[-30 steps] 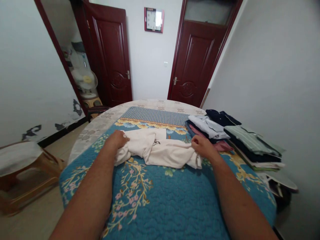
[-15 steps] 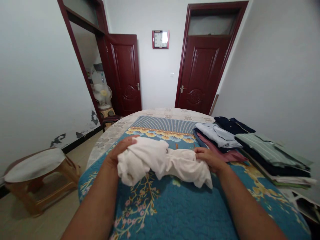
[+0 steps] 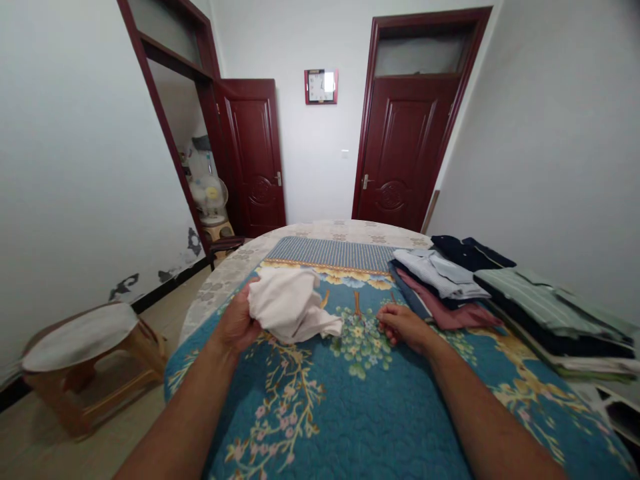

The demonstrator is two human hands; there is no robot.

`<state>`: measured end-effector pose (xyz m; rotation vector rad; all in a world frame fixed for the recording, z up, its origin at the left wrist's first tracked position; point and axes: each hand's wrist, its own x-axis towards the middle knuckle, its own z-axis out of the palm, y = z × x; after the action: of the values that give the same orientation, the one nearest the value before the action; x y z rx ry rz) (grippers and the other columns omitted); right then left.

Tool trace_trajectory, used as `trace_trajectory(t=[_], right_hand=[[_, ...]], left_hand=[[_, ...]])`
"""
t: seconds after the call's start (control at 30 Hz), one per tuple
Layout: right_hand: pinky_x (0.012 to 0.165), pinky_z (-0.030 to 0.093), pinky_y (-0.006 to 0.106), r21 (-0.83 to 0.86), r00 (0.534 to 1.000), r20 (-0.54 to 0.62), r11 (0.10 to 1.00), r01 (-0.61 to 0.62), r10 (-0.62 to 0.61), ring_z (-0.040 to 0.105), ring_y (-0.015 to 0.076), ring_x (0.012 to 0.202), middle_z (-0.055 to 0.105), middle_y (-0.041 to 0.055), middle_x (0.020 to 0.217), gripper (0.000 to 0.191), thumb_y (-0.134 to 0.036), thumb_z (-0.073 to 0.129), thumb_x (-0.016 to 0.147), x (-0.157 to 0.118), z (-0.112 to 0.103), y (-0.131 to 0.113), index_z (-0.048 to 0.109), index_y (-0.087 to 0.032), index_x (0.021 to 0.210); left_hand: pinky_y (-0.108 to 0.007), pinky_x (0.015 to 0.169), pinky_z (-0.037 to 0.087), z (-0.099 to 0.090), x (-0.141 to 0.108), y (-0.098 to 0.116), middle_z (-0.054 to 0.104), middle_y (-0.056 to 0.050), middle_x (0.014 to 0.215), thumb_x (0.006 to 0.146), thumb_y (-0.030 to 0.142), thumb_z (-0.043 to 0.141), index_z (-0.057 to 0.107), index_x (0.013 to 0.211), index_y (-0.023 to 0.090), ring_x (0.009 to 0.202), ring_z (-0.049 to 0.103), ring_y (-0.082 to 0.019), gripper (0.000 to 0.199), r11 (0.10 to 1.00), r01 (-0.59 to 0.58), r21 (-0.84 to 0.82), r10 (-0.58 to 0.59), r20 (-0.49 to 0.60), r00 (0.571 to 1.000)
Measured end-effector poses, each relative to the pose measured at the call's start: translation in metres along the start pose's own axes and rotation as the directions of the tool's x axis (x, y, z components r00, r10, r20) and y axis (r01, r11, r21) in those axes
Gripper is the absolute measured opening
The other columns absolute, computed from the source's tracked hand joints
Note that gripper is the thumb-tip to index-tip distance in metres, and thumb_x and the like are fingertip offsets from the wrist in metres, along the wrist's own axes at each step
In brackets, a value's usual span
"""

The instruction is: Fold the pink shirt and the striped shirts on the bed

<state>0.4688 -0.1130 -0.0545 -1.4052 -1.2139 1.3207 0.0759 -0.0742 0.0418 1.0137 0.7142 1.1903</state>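
Note:
A crumpled white cloth garment (image 3: 290,303) is bunched up over the blue flowered quilt (image 3: 360,413). My left hand (image 3: 241,319) grips its left side, thumb and fingers closed on the fabric. A narrow end of the garment trails right, towards the quilt's middle. My right hand (image 3: 403,327) is apart from it, over the printed green flowers, with its fingers curled together and nothing visible in them.
Folded clothes lie at the right: a grey shirt (image 3: 443,277) on a pink one (image 3: 450,310), dark navy clothing (image 3: 463,252), and a green striped shirt (image 3: 545,300) on a stack. A stool (image 3: 85,340) stands left of the round table (image 3: 340,231).
My right hand has let go of the white garment. The garment has gone from stretched between both hands to bunched at my left hand. The view has shifted slightly.

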Motion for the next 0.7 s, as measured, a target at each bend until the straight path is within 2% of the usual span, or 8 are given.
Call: trace_trajectory(t=[0.1, 0.27, 0.4, 0.47, 0.53, 0.6, 0.63, 0.7], right_hand=[[0.045, 0.042, 0.022, 0.006, 1.000, -0.006, 1.000, -0.014, 0.014, 0.052, 0.0103, 0.051, 0.065, -0.0023, 0.072, 0.031, -0.048, 0.077, 0.076, 0.000, -0.001, 0.001, 0.061, -0.022, 0.084], [0.045, 0.043, 0.022, 0.015, 1.000, 0.001, 1.000, -0.011, 0.011, 0.053, 0.0103, 0.052, 0.064, -0.0022, 0.073, 0.032, -0.048, 0.079, 0.077, 0.000, 0.000, 0.002, 0.062, -0.022, 0.084], [0.044, 0.042, 0.021, 0.000, 1.000, -0.003, 1.000, 0.001, -0.001, 0.054, 0.0103, 0.052, 0.063, -0.0026, 0.071, 0.032, -0.049, 0.077, 0.079, 0.002, 0.001, 0.004, 0.061, -0.022, 0.084], [0.043, 0.042, 0.021, -0.006, 1.000, -0.001, 1.000, 0.004, -0.004, 0.053, 0.0103, 0.052, 0.063, -0.0028, 0.071, 0.032, -0.049, 0.077, 0.080, 0.004, 0.002, 0.006, 0.061, -0.022, 0.084], [0.043, 0.041, 0.021, -0.006, 1.000, 0.001, 1.000, 0.000, 0.000, 0.053, 0.0101, 0.051, 0.063, -0.0030, 0.071, 0.032, -0.049, 0.076, 0.081, 0.005, 0.001, 0.007, 0.061, -0.022, 0.085], [0.043, 0.042, 0.021, -0.005, 1.000, 0.010, 1.000, -0.004, 0.004, 0.053, 0.0097, 0.051, 0.063, -0.0031, 0.071, 0.032, -0.049, 0.075, 0.082, 0.006, 0.001, 0.008, 0.061, -0.022, 0.086], [0.043, 0.042, 0.021, -0.005, 1.000, 0.012, 1.000, -0.005, 0.005, 0.053, 0.0097, 0.050, 0.063, -0.0033, 0.071, 0.032, -0.050, 0.075, 0.082, 0.007, 0.000, 0.008, 0.061, -0.022, 0.086], [0.043, 0.043, 0.021, -0.008, 1.000, 0.010, 1.000, -0.004, 0.004, 0.054, 0.0095, 0.051, 0.063, -0.0035, 0.071, 0.032, -0.050, 0.075, 0.082, 0.007, 0.000, 0.008, 0.061, -0.021, 0.087]], left_hand=[[-0.027, 0.060, 0.057, -0.003, -0.020, -0.001, 0.077, -0.006, 0.096, 0.078, 0.046, 0.085, 0.069, 0.127, 0.022, 0.076, 0.073, -0.022, 0.057, 0.999, 0.029, 0.038, -0.030, 0.012, 0.999], [-0.033, 0.076, 0.058, -0.006, -0.047, 0.010, 0.077, -0.008, 0.106, 0.070, 0.056, 0.091, 0.070, 0.128, 0.023, 0.091, 0.074, -0.026, 0.071, 0.978, 0.164, 0.132, -0.183, 0.147, 0.972], [-0.030, 0.071, 0.054, 0.001, -0.043, 0.005, 0.078, -0.007, 0.112, 0.069, 0.047, 0.095, 0.068, 0.136, 0.027, 0.087, 0.072, -0.023, 0.075, 0.908, 0.274, 0.317, -0.367, 0.286, 0.885], [-0.031, 0.073, 0.053, 0.007, -0.031, 0.002, 0.079, -0.007, 0.110, 0.073, 0.043, 0.092, 0.071, 0.131, 0.025, 0.088, 0.072, -0.024, 0.064, 0.868, 0.245, 0.432, -0.381, 0.263, 0.886], [-0.033, 0.076, 0.054, 0.015, -0.012, 0.007, 0.079, -0.007, 0.104, 0.080, 0.046, 0.087, 0.074, 0.123, 0.022, 0.091, 0.072, -0.026, 0.051, 0.868, 0.161, 0.469, -0.252, 0.138, 0.958], [-0.035, 0.079, 0.055, 0.026, 0.012, 0.024, 0.079, -0.006, 0.099, 0.085, 0.052, 0.080, 0.074, 0.122, 0.022, 0.095, 0.072, -0.028, 0.048, 0.914, 0.010, 0.406, 0.001, -0.028, 1.000], [-0.036, 0.081, 0.056, 0.033, 0.026, 0.035, 0.079, -0.005, 0.099, 0.087, 0.054, 0.078, 0.073, 0.124, 0.022, 0.098, 0.072, -0.028, 0.048, 0.931, -0.092, 0.352, 0.124, -0.071, 0.990], [-0.035, 0.085, 0.055, 0.048, 0.054, 0.057, 0.078, -0.005, 0.106, 0.089, 0.052, 0.078, 0.070, 0.127, 0.022, 0.102, 0.071, -0.025, 0.049, 0.921, -0.336, 0.197, 0.352, -0.047, 0.935]])
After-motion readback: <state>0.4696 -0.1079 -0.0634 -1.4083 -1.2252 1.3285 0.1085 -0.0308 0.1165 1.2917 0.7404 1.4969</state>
